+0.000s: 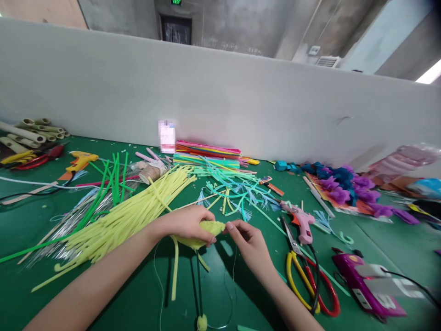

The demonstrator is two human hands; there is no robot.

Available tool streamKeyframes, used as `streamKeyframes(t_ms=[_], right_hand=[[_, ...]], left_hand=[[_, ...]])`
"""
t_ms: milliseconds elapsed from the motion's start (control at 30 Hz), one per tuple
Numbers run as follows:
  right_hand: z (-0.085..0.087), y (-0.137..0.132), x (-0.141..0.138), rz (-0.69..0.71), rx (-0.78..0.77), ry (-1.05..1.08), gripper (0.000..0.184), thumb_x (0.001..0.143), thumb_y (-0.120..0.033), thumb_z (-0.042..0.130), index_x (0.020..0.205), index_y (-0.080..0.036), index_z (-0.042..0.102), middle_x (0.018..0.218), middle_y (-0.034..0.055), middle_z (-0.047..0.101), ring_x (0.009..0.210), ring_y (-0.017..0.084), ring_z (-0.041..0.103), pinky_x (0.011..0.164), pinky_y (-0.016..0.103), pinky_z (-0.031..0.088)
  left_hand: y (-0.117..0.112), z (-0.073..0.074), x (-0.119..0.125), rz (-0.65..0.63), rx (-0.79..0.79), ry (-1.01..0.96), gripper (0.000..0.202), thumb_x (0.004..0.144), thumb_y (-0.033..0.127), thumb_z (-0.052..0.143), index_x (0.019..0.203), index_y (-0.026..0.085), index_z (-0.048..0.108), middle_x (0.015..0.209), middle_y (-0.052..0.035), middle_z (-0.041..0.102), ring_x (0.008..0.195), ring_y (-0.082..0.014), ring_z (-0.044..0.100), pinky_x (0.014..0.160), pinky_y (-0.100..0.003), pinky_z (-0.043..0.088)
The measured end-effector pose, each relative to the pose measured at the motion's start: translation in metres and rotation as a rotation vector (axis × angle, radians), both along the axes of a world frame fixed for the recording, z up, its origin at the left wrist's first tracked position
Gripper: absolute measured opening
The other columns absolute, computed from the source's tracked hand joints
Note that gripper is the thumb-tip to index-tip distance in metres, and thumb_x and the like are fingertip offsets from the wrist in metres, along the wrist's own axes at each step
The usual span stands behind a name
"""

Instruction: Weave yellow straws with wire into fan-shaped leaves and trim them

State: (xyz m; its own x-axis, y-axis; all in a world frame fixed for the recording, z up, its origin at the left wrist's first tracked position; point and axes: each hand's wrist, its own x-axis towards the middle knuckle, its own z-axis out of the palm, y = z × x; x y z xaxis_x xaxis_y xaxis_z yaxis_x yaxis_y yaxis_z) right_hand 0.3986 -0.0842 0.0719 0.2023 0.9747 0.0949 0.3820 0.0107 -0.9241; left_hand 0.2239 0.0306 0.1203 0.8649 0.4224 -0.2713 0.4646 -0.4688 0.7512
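My left hand (pixel 191 226) is closed around a fuzzy yellow-green piece made of pipe cleaners (pixel 212 226), its fingers on top and along the side. Loose strip ends hang below it, and dark thin stems (pixel 199 285) run down to a small yellow fuzzy ball (pixel 202 322). At the piece's right tip, my right hand (pixel 246 239) pinches with thumb and forefinger; what lies between them is too small to make out. A fine pale thread (pixel 234 266) hangs below. Left of the hands spreads a large bunch of yellow pipe cleaners (pixel 131 216).
Red-and-yellow-handled scissors (pixel 298 271), a pink glue gun (pixel 301 220) and a purple power strip (pixel 365 285) with plugged-in cords lie right. A yellow glue gun (pixel 82 161), green pipe cleaners (pixel 115 179) and bamboo tubes (pixel 37 131) are left. Purple-blue fuzzy flowers (pixel 344 184) sit far right.
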Motion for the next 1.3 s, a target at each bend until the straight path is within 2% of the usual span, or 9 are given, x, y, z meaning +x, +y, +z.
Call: streamKeyframes(t_ms=[200, 500, 667, 733, 867, 1000, 1167, 1300], right_hand=[[0.0, 0.003, -0.005, 0.03, -0.044, 0.209, 0.032, 0.083, -0.047, 0.059, 0.076, -0.017, 0.065, 0.069, 0.001, 0.063, 0.065, 0.014, 0.056, 0.06, 0.025, 0.042], [-0.005, 0.003, -0.001, 0.012, 0.026, 0.118, 0.028, 0.083, -0.043, 0.06, 0.083, -0.017, 0.071, 0.074, 0.0039, 0.069, 0.07, 0.018, 0.06, 0.066, 0.028, 0.046], [0.001, 0.001, -0.002, 0.028, -0.024, 0.239, 0.038, 0.085, -0.052, 0.054, 0.091, -0.018, 0.072, 0.087, 0.0073, 0.073, 0.081, 0.021, 0.065, 0.073, 0.031, 0.048], [0.004, 0.0, -0.001, 0.013, -0.036, 0.335, 0.044, 0.088, -0.054, 0.047, 0.097, -0.018, 0.07, 0.093, 0.0092, 0.072, 0.083, 0.022, 0.066, 0.073, 0.032, 0.049], [0.005, 0.0, 0.008, -0.045, -0.044, 0.499, 0.048, 0.089, -0.055, 0.045, 0.098, -0.016, 0.069, 0.094, 0.0118, 0.072, 0.085, 0.022, 0.066, 0.074, 0.033, 0.05], [0.002, 0.002, 0.018, -0.043, -0.066, 0.607, 0.047, 0.088, -0.054, 0.048, 0.097, -0.014, 0.069, 0.094, 0.0131, 0.071, 0.084, 0.022, 0.066, 0.072, 0.032, 0.051], [0.0, 0.004, 0.02, -0.052, -0.085, 0.62, 0.044, 0.085, -0.054, 0.053, 0.096, -0.014, 0.069, 0.092, 0.013, 0.071, 0.081, 0.022, 0.066, 0.069, 0.033, 0.052], [0.003, 0.002, 0.01, 0.048, -0.095, 0.531, 0.041, 0.086, -0.051, 0.053, 0.101, -0.016, 0.066, 0.096, 0.0127, 0.07, 0.084, 0.022, 0.066, 0.072, 0.034, 0.051]], left_hand=[[-0.005, 0.004, 0.001, 0.01, -0.105, -0.002, 0.024, 0.072, 0.042, 0.061, 0.071, 0.017, 0.061, 0.07, -0.0002, 0.069, 0.064, -0.0155, 0.06, 0.055, -0.022, 0.037], [-0.003, 0.0, 0.001, -0.007, -0.267, -0.019, 0.026, 0.071, 0.042, 0.064, 0.079, 0.017, 0.062, 0.075, -0.003, 0.071, 0.069, -0.0174, 0.064, 0.06, -0.023, 0.043], [0.01, 0.011, -0.011, 0.041, -0.37, -0.052, 0.032, 0.07, 0.045, 0.068, 0.083, 0.017, 0.061, 0.076, -0.0033, 0.069, 0.07, -0.0173, 0.064, 0.06, -0.024, 0.046], [0.018, 0.019, -0.021, 0.101, -0.387, -0.106, 0.031, 0.072, 0.045, 0.068, 0.083, 0.017, 0.06, 0.077, -0.0037, 0.068, 0.071, -0.0166, 0.064, 0.063, -0.024, 0.047], [0.033, 0.035, -0.045, 0.321, -0.411, -0.284, 0.029, 0.071, 0.044, 0.07, 0.08, 0.019, 0.059, 0.072, -0.0037, 0.065, 0.065, -0.0145, 0.061, 0.059, -0.024, 0.046], [0.046, 0.039, -0.059, 0.479, -0.386, -0.494, 0.024, 0.071, 0.038, 0.072, 0.077, 0.018, 0.06, 0.065, -0.0015, 0.061, 0.059, -0.012, 0.058, 0.058, -0.023, 0.046], [0.055, 0.032, -0.05, 0.721, -0.485, -0.868, 0.021, 0.07, 0.032, 0.073, 0.076, 0.017, 0.06, 0.063, 0.0024, 0.058, 0.056, -0.0089, 0.055, 0.054, -0.019, 0.044], [0.049, 0.028, -0.035, 0.893, -0.49, -1.001, 0.021, 0.068, 0.031, 0.073, 0.076, 0.016, 0.06, 0.066, 0.0033, 0.059, 0.056, -0.0077, 0.054, 0.051, -0.017, 0.042]])
